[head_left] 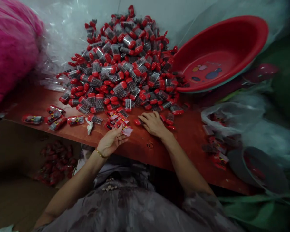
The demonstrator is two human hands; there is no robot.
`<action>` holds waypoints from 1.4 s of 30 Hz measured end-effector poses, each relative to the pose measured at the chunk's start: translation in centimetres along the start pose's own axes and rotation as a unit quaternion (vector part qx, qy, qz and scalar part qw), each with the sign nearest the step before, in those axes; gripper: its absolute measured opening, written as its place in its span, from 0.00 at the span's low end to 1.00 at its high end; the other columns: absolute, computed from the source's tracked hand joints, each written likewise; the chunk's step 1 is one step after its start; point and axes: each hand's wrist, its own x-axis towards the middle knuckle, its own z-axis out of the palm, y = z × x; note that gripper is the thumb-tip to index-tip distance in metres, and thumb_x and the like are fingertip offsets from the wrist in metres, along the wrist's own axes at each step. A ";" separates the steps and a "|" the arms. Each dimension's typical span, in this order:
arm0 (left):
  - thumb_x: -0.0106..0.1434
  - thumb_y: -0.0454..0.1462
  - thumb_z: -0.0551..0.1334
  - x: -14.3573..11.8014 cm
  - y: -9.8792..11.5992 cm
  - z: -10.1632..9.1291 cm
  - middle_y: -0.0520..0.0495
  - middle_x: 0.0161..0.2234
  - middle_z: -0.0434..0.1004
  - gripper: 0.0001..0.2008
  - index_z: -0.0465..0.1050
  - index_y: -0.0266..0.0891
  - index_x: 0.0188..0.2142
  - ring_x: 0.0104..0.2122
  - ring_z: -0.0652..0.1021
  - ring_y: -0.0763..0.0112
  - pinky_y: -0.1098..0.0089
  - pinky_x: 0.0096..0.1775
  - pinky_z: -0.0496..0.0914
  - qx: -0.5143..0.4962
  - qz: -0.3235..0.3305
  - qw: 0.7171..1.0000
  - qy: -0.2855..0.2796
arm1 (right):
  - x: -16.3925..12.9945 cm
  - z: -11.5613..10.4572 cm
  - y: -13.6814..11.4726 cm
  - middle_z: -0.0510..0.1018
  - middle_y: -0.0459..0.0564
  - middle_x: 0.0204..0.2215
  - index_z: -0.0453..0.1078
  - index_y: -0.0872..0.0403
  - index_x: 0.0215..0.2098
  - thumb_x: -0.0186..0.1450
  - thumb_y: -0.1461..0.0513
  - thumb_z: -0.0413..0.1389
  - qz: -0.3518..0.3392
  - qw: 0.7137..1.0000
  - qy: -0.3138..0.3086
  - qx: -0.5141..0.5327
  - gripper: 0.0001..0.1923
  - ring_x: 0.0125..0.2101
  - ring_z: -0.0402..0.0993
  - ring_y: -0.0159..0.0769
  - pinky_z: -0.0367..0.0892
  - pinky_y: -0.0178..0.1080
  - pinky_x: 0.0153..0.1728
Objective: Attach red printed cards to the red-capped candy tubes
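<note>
Here, on a red table [50,103] against a pale wall, a heap of red-capped tubes [125,61] rises just beyond both hands: the left hand [111,141] pinches a small packet [126,130], the right hand [153,124] lies open, palm down, on loose tubes.

My left hand [110,140] wears a thin gold bangle [100,154] at the wrist; my right hand [153,124] is bare. Below both, I see my greyish patterned garment [125,206].

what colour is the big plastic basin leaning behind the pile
Red, with a few small cartoon shapes on its inside bottom; the big plastic basin shows in the head view.
</note>
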 end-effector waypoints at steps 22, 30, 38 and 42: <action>0.41 0.43 0.73 -0.8 -1.5 -0.2 0.50 0.26 0.77 0.17 0.76 0.34 0.28 0.26 0.75 0.75 0.72 0.31 0.72 0.133 0.171 0.975 -0.038 | -6.3 -2.7 -10.1 0.72 0.42 0.20 0.73 0.54 0.31 0.54 0.55 0.57 0.258 0.636 0.038 0.726 0.12 0.15 0.62 0.24 0.62 0.30 0.16; 0.38 0.41 0.74 -0.9 -1.9 0.6 0.51 0.27 0.79 0.18 0.76 0.35 0.29 0.26 0.75 0.75 0.74 0.31 0.71 0.108 0.161 0.980 -0.037 | -6.0 -2.3 -10.5 0.71 0.42 0.20 0.72 0.54 0.32 0.56 0.54 0.57 0.239 0.684 0.093 0.683 0.13 0.17 0.63 0.26 0.62 0.30 0.18; 0.34 0.39 0.75 -0.3 -3.1 0.7 0.52 0.25 0.78 0.21 0.73 0.34 0.27 0.24 0.76 0.78 0.77 0.30 0.69 0.043 0.133 0.990 -0.004 | -5.6 -1.1 -12.3 0.74 0.46 0.26 0.71 0.53 0.37 0.62 0.55 0.52 0.239 0.769 0.214 0.554 0.12 0.24 0.69 0.29 0.65 0.32 0.25; 0.35 0.40 0.75 -0.2 -3.8 0.9 0.55 0.21 0.74 0.20 0.71 0.35 0.25 0.22 0.73 0.81 0.78 0.27 0.67 0.026 0.171 0.985 0.026 | -5.2 -0.5 -14.0 0.74 0.46 0.27 0.69 0.53 0.38 0.64 0.54 0.50 0.292 0.743 0.261 0.543 0.13 0.24 0.69 0.30 0.66 0.33 0.25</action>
